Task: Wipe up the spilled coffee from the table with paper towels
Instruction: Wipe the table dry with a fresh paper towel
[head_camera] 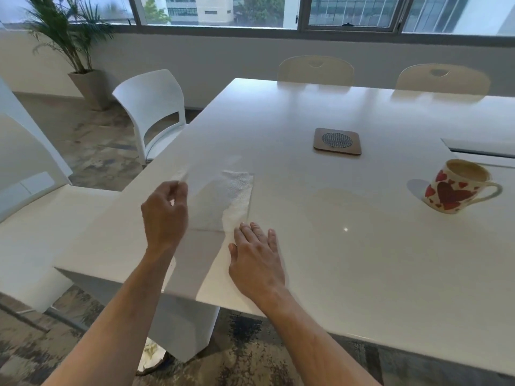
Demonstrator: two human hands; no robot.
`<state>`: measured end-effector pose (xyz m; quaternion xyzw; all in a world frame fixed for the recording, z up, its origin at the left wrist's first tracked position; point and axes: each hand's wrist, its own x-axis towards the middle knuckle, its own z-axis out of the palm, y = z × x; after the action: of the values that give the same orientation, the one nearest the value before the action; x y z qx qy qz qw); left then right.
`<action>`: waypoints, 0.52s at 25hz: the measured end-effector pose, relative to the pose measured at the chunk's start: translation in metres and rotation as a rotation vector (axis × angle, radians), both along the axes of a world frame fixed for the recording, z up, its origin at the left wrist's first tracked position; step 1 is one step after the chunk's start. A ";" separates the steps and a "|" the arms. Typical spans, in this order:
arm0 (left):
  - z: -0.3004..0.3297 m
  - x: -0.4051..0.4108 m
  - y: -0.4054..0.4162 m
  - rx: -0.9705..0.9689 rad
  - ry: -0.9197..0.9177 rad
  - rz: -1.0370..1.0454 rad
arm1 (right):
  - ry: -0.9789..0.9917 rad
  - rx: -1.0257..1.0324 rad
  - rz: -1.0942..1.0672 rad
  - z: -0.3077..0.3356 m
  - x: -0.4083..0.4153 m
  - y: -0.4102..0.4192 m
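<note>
Near the bench's (362,260) left edge, the left hand (164,213) pinches the paper towel's (237,196) corner; the right hand (256,257) presses it flat, fingers straight. A heart mug (457,190) lies tipped toward the right edge.

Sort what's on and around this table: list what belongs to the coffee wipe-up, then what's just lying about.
Job:
paper towel, flat on table
left hand, pinching a towel edge
right hand, pressing the towel
heart mug

Lying about:
wooden coaster
white chairs
potted palm
</note>
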<state>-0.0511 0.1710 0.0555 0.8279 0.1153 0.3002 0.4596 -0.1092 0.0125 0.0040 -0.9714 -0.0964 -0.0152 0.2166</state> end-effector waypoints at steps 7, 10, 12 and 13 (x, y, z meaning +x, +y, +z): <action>0.068 0.038 0.004 -0.144 -0.138 -0.092 | -0.011 -0.001 -0.019 -0.001 -0.001 0.001; 0.092 0.041 -0.014 -0.216 -0.149 -0.278 | -0.015 0.028 -0.027 0.000 -0.002 0.000; 0.100 0.037 -0.032 -0.232 -0.149 -0.378 | -0.028 0.107 -0.031 0.002 -0.002 -0.001; 0.102 0.035 -0.040 -0.226 -0.149 -0.419 | -0.047 0.173 -0.035 0.003 -0.003 -0.002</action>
<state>-0.0163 0.1306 0.1573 0.7527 -0.0602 0.2439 0.6086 -0.1118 0.0107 0.0071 -0.9500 -0.0830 -0.0501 0.2970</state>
